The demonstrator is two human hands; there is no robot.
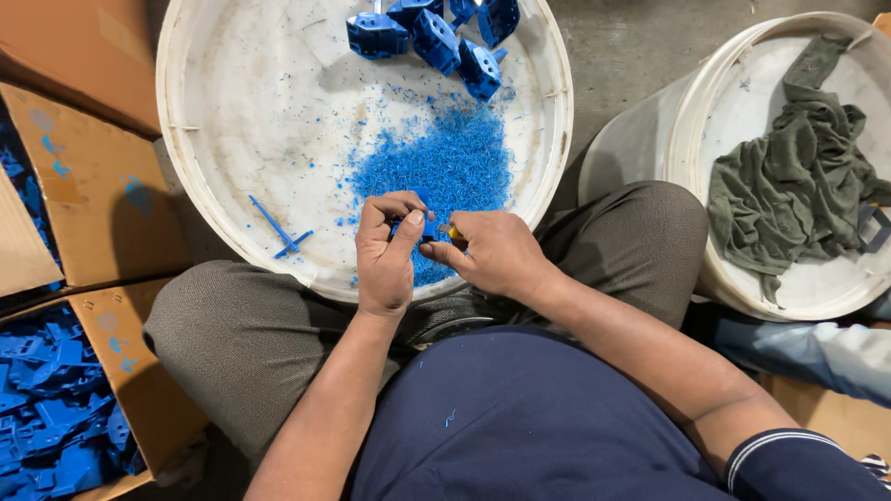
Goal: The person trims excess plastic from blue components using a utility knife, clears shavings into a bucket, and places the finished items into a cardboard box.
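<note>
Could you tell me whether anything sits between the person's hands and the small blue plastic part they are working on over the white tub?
Nothing visible does. The left hand already pinches the small blue plastic part, and the right hand meets it with a small yellow-tipped tool, above the blue shavings in the round white tub.

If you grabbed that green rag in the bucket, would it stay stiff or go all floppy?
Probably floppy: the green rag lies crumpled in soft folds inside the white bucket. It looks thin, so likely light for its size. It should not roll or slip; cloth like this tends to drape and cling.
</note>
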